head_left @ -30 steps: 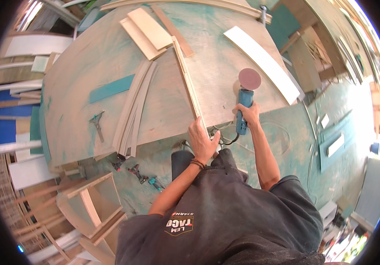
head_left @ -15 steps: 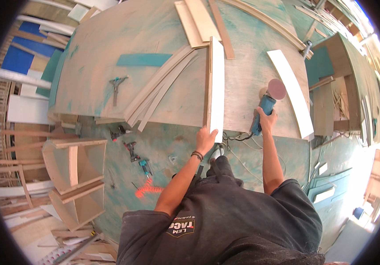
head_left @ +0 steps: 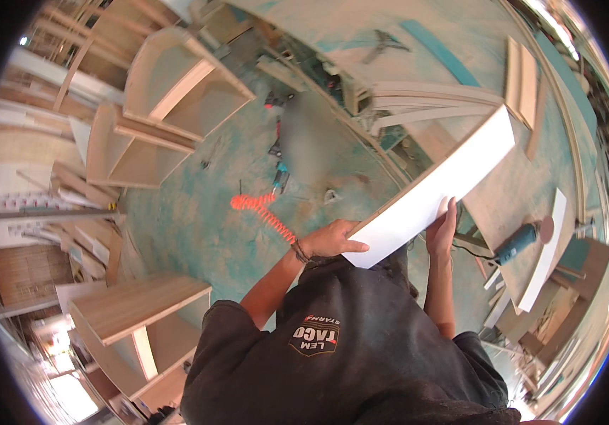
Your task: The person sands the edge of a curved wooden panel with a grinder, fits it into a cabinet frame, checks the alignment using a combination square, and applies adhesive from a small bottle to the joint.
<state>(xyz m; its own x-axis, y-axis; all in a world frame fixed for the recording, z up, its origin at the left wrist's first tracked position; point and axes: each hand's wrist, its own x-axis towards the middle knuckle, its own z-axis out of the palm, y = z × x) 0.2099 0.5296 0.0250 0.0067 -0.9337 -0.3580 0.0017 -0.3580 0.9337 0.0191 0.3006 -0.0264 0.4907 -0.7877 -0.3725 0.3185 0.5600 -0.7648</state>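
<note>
Head view: left hand and right hand both clamped on white board, near end; sander on desk edge; dusty teal floor.

Long white board, lifted off workbench, tilted, near end lowest.

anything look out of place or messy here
Yes: hand tools and an orange coiled hose lie loose on the green floor, near where the person stands holding a white board in both hands.
</note>
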